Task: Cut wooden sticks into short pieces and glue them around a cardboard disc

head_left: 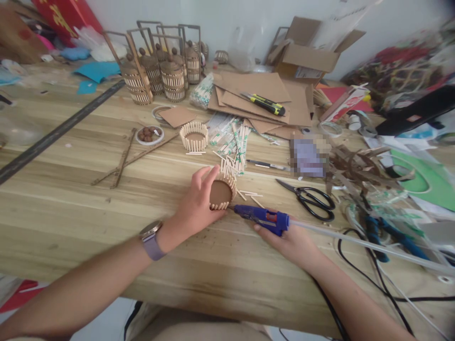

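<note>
A small round basket with a brown cardboard base and a ring of short wooden sticks sits on the table. My left hand wraps around its left side, thumb along the near edge and fingers at the far edge. In my right hand is a blue hot glue gun, a long clear glue stick trailing from its back. Its nozzle meets or nearly meets the basket's near right rim. Loose sticks lie right of the basket, and more are heaped just behind it.
Behind stand a second stick ring, a bowl of brown balls and several finished lantern-like baskets. Black scissors, a pen, a yellow-black cutter on cardboard, pliers and cables lie rightward.
</note>
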`<move>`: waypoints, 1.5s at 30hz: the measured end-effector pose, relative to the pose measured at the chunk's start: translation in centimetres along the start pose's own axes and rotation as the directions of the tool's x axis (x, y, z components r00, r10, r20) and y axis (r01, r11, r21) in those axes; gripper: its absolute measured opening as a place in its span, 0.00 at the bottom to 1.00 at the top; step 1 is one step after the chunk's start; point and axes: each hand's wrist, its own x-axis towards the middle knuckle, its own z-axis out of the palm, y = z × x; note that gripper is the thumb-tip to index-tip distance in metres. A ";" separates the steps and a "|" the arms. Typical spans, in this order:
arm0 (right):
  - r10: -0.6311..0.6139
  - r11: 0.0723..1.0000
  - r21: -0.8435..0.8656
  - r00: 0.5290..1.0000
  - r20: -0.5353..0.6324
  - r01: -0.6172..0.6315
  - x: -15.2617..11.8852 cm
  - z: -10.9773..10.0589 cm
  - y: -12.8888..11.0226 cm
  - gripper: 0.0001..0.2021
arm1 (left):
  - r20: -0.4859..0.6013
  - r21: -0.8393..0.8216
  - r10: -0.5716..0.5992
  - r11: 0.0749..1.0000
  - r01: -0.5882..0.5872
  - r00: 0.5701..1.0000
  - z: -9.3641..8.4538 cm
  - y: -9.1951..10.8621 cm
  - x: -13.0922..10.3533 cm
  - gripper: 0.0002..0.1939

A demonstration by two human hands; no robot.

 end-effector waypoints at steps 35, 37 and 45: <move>0.031 1.000 0.005 0.999 -0.010 -0.031 -0.1 0.3 -0.3 0.14 | 0.019 0.005 0.034 0.999 -0.034 0.999 -0.1 0.0 0.0 0.65; 0.056 0.998 0.032 0.998 -0.036 -0.055 0.0 0.2 -0.3 0.14 | 0.016 0.001 0.037 0.999 -0.037 0.999 -0.1 0.0 0.1 0.65; 0.142 0.869 0.397 0.918 0.371 -0.295 -0.1 -3.0 -0.8 0.25 | 0.020 0.001 0.027 1.000 -0.027 0.999 -0.1 -0.2 0.1 0.67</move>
